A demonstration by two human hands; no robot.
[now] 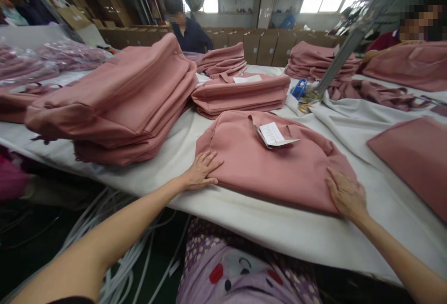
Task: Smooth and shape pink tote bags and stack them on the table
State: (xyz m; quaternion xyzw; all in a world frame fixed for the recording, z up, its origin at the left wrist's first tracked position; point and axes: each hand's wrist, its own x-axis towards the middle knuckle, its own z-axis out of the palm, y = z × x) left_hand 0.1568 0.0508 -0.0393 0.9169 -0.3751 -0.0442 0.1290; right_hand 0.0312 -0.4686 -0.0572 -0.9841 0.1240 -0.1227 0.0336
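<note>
A pink bag [265, 169] lies flat on the white-covered table [167, 192] right in front of me. On its upper part rest a white paper tag [273, 134] and short handles. My left hand [201, 171] lies on the bag's left lower corner with its fingers spread. At the opposite lower corner, my right hand [347, 194] presses on the fabric, fingers extended. Neither hand grasps anything. Just beyond the bag sits a low stack of pink bags [240, 97], with a white paper on top.
A tall pile of pink bags [118, 94] stands at the left. A blue tape dispenser [299, 88] is near a slanted metal post [349, 52]. Pink straps [377, 93] and a pink panel [415, 155] lie at right. Co-workers [192, 34] are across the table; cartons [265, 48] line the back.
</note>
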